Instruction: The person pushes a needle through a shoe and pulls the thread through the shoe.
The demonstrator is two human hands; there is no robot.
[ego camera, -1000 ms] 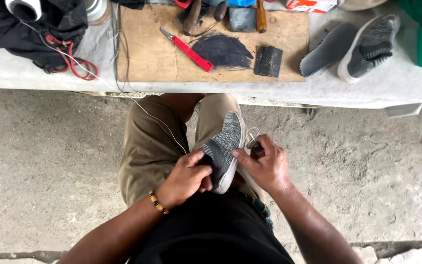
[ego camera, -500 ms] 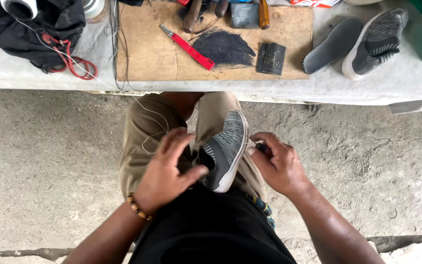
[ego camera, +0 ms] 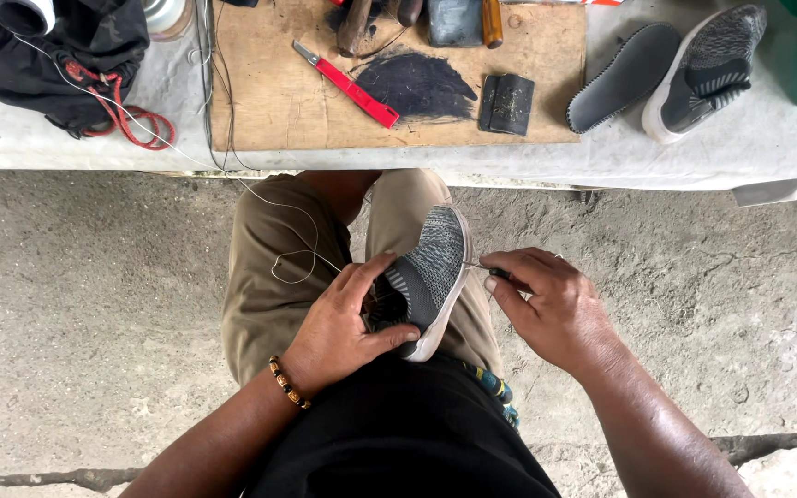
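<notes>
A grey knit shoe (ego camera: 431, 267) with a white sole rests on my lap, toe pointing away. My left hand (ego camera: 341, 325) grips its heel and opening, thumb over the upper. My right hand (ego camera: 546, 302) pinches a thin stitching tool with a dark handle (ego camera: 495, 272), its tip touching the sole's edge. A white thread (ego camera: 288, 244) loops across my tan trousers and runs up toward the table.
The table (ego camera: 749, 148) ahead carries a wooden board (ego camera: 269, 101) with a red-handled knife (ego camera: 348, 86), a dark leather scrap (ego camera: 417, 86) and a black block (ego camera: 506, 103). The matching shoe (ego camera: 703, 69) and an insole (ego camera: 622, 74) lie right; dark cloth and red cord (ego camera: 131, 118) left. Concrete floor below.
My left hand has settled back on the shoe's heel after lifting with spread fingers. My right hand brings the tool's tip to the sole edge. The view has shifted slightly.
</notes>
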